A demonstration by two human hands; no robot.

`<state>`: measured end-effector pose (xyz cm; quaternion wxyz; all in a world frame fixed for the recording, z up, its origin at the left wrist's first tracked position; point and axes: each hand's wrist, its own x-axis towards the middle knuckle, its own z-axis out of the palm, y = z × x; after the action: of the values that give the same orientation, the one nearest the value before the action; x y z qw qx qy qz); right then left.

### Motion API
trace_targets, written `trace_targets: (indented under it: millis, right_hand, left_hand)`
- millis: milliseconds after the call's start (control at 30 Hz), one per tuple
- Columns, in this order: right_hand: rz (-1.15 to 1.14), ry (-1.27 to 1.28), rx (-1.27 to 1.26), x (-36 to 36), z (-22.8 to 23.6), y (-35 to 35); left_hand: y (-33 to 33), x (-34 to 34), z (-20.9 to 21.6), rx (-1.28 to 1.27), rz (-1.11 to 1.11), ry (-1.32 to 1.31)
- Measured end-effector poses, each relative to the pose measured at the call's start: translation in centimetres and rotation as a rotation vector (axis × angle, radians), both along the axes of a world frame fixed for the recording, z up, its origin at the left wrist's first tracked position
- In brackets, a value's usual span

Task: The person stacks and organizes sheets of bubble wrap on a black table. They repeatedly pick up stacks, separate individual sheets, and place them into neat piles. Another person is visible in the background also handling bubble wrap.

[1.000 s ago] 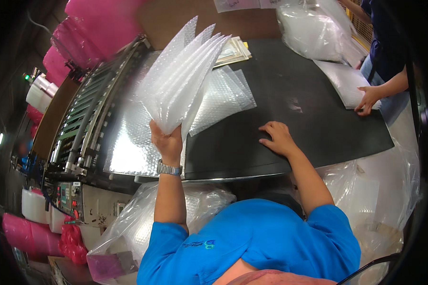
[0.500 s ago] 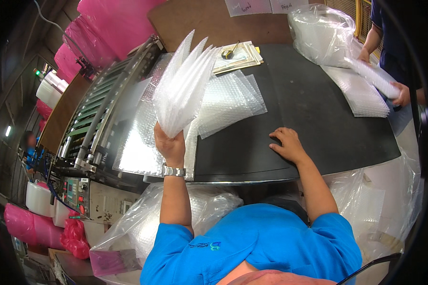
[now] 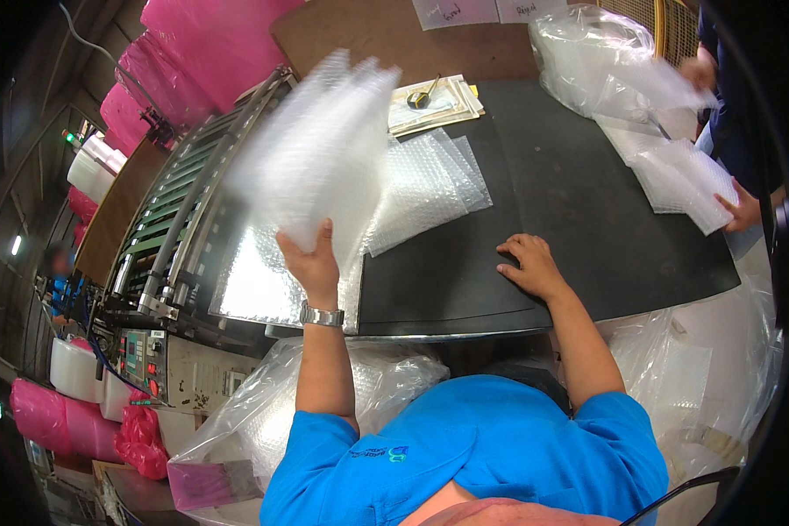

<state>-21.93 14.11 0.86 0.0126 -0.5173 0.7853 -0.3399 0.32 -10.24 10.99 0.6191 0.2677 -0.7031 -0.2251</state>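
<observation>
My left hand [image 3: 310,263], with a metal watch at the wrist, grips the lower end of a fanned bunch of bubble wrap sheets [image 3: 320,149]. The bunch is smeared by motion, its far ends spread apart. Beneath it, more bubble wrap [image 3: 259,285] lies by the rollers. Just right of the bunch, a few overlapping bubble wrap pieces [image 3: 425,184] lie on the black tabletop [image 3: 579,219]. My right hand [image 3: 533,266] rests on that surface, empty, fingers apart and slightly bent.
A roller machine [image 3: 188,197] stands left, its control box [image 3: 140,361] below. Papers [image 3: 451,103] carry a tape measure [image 3: 421,99] at the back. At right, a co-worker's hand [image 3: 743,209] touches stacked bubble wrap [image 3: 679,175] beside a clear bag [image 3: 587,61]. Plastic bags hang below the front edge.
The bunch in my left hand has swung leftward and spread, and my thumb now points up. My right hand stays put. The co-worker has lifted a sheet away from the stack.
</observation>
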Motion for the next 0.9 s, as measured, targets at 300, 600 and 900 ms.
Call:
trace_targets:
  millis: [300,600,900]
  right_hand:
    - [-0.004,-0.010,0.030,0.0,0.0,-0.1]
    - [0.000,-0.017,0.019,0.1,0.0,0.0]
    - [0.306,-0.946,-0.561,4.2,3.1,-0.3]
  left_hand:
    - [-2.7,0.2,1.6,1.193,-0.862,0.871]
    - [-1.8,-0.4,1.4,1.260,-0.912,0.874]
    - [4.2,-2.5,-1.0,0.974,-1.000,0.576]
